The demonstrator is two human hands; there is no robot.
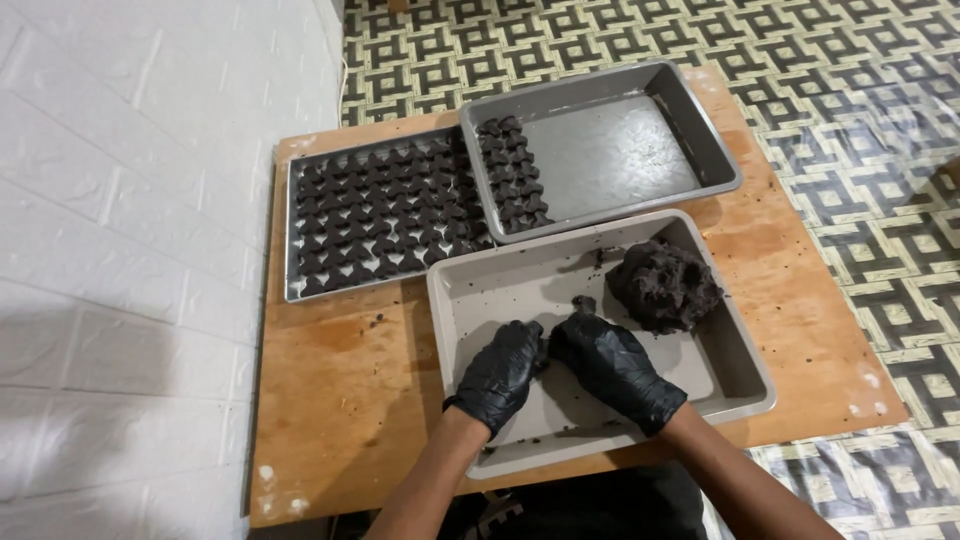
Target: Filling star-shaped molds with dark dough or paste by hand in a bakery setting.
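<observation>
Black-gloved hands were pictured over the near beige rectangular metal tray (745,375), the left hand (500,372) and right hand (612,365) closed together on a small piece of dark dough (583,303) pinched between the fingertips. The piece was held above the tray floor, its stubby long axis pointing away from the camera. Light, even pressure would likely be needed for a clean shape. A large dark dough lump (662,285) sat in the tray's far right corner.

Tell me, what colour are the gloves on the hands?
Black gloves, glossy, seen in the head view.
</observation>
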